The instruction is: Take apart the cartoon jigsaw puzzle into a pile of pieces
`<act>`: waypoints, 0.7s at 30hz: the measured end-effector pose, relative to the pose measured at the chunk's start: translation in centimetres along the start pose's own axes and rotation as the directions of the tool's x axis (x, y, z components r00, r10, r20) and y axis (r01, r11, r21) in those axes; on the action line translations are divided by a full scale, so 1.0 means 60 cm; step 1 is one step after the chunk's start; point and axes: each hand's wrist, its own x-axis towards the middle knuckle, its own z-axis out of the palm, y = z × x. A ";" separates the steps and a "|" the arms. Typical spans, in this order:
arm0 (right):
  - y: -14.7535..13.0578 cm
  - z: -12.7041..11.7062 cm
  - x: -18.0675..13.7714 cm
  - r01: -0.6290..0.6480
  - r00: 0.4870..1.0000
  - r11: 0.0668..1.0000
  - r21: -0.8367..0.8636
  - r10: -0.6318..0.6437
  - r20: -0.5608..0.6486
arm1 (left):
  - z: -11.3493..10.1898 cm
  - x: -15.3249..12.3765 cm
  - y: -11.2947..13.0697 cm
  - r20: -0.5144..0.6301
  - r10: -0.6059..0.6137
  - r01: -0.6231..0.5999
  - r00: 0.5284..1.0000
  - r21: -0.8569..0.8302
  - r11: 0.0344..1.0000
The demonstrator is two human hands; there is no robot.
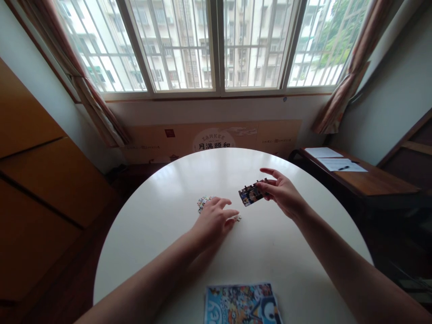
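Note:
On the round white table (175, 252), my right hand (281, 192) holds a dark, partly assembled block of puzzle pieces (250, 194) between thumb and fingers, lifted slightly off the surface. My left hand (216, 219) rests on the table with fingers curled loosely, its fingertips touching a single loose puzzle piece (238, 218). A small pile of loose puzzle pieces (203, 202) lies just behind my left hand. A colourful printed puzzle picture sheet (241, 303) lies at the near edge of the table.
A dark wooden side table (371, 180) with white papers (337, 162) and a pen stands to the right. Wooden cabinets line the left wall. A cardboard box (212, 139) leans under the barred window behind the table.

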 end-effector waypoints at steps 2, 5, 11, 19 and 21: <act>0.005 0.005 -0.001 -0.014 1.000 1.000 -0.004 0.015 0.014 | -0.002 0.000 0.003 0.012 0.022 -0.022 1.000 -0.003 1.000; 0.010 0.011 -0.001 -0.017 0.999 1.000 -0.005 0.017 0.042 | -0.013 -0.003 0.006 0.046 0.047 -0.047 0.998 0.001 0.999; 0.019 0.015 -0.002 -0.017 0.998 1.000 -0.016 0.018 0.053 | -0.023 -0.002 0.011 0.058 0.168 -0.170 0.984 0.019 0.985; 0.022 0.013 -0.002 -0.018 1.000 1.000 -0.002 0.018 -0.010 | -0.026 0.006 0.011 -0.069 0.114 -0.109 0.991 0.071 0.992; 0.021 0.014 -0.001 -0.027 0.999 1.000 0.002 0.027 -0.019 | -0.037 0.004 -0.001 -0.121 0.040 -0.036 0.992 0.032 0.999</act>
